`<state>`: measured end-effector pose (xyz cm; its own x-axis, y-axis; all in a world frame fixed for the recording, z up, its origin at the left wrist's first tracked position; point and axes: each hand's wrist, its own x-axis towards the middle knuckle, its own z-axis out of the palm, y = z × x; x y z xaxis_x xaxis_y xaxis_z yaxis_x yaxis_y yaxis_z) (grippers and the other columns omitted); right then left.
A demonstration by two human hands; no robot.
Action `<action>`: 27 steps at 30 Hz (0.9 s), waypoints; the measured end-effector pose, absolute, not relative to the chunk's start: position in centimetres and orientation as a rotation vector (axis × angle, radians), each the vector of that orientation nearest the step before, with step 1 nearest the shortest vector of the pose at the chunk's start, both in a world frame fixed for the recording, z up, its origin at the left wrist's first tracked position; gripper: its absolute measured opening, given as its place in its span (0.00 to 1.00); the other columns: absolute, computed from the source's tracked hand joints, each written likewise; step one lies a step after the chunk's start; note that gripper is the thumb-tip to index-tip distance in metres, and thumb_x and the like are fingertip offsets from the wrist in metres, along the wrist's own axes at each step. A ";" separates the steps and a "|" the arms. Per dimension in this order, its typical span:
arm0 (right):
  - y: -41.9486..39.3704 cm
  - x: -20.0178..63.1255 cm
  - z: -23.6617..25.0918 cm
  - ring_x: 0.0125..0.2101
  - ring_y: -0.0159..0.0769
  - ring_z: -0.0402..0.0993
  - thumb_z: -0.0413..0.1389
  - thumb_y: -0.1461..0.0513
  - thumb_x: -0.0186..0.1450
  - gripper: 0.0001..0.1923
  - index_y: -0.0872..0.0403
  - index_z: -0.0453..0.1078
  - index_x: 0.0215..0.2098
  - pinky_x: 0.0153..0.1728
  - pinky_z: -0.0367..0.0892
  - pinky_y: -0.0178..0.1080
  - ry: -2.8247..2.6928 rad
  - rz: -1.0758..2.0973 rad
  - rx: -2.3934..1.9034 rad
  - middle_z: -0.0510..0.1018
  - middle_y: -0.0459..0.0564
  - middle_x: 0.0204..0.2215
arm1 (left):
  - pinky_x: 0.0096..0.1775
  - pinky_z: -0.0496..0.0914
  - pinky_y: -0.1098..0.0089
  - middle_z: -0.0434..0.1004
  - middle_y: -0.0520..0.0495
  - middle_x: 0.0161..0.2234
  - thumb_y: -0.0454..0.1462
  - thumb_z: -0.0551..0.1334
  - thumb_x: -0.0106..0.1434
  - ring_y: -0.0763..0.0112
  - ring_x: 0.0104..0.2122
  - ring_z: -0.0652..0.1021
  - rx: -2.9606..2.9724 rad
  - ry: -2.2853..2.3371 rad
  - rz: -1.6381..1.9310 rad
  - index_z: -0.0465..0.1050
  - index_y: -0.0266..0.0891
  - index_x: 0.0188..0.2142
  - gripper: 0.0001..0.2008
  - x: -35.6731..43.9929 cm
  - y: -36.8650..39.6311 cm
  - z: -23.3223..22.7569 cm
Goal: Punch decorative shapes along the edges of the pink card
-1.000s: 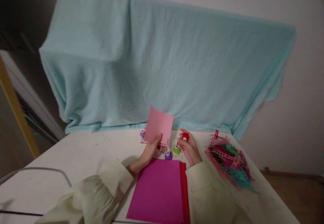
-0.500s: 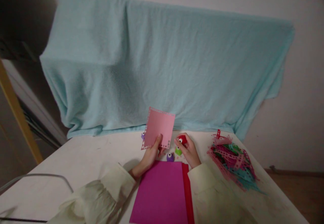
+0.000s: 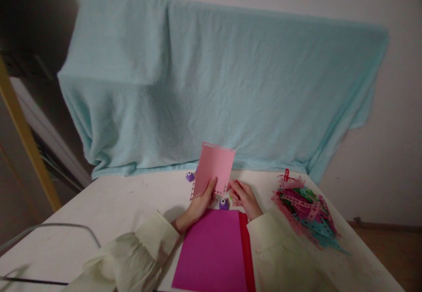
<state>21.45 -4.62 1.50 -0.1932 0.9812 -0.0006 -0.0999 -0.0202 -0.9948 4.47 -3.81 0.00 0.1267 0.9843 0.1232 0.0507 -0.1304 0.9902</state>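
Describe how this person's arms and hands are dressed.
Both arms wear loose, pale cream long sleeves, wrinkled and gathered at the cuffs. The left hand and right hand are bare: no gloves, and no rings or watch visible. No markings show on the fabric.

Two purple punches point(image 3: 190, 177) point(image 3: 224, 203), one pink card point(image 3: 213, 169), one scrap pile point(image 3: 305, 210), one blue cloth point(image 3: 217, 85)
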 end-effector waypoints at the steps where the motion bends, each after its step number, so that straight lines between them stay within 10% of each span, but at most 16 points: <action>1: -4.6 21.5 1.5 0.14 0.24 0.44 0.52 0.44 0.62 0.22 0.54 0.63 0.29 0.16 0.42 0.30 -1.272 1.433 -1.041 0.55 0.37 0.15 | 0.28 0.59 0.69 0.61 0.53 0.18 0.52 0.54 0.63 0.71 0.21 0.64 1.398 1.132 1.181 0.61 0.41 0.18 0.23 4.6 -3.7 0.0; 27: -4.2 22.2 1.1 0.15 0.24 0.42 0.51 0.43 0.63 0.25 0.53 0.55 0.22 0.16 0.38 0.32 -1.331 1.400 -1.051 0.51 0.38 0.15 | 0.28 0.60 0.70 0.65 0.53 0.18 0.49 0.57 0.62 0.74 0.19 0.65 1.363 0.944 1.074 0.63 0.37 0.22 0.20 4.9 -3.9 0.7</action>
<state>22.23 -4.18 1.13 -0.2250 0.9743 0.0069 -0.0555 -0.0058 -0.9984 4.89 -3.88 0.67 0.2693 0.9594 0.0837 -0.0402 -0.0756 0.9963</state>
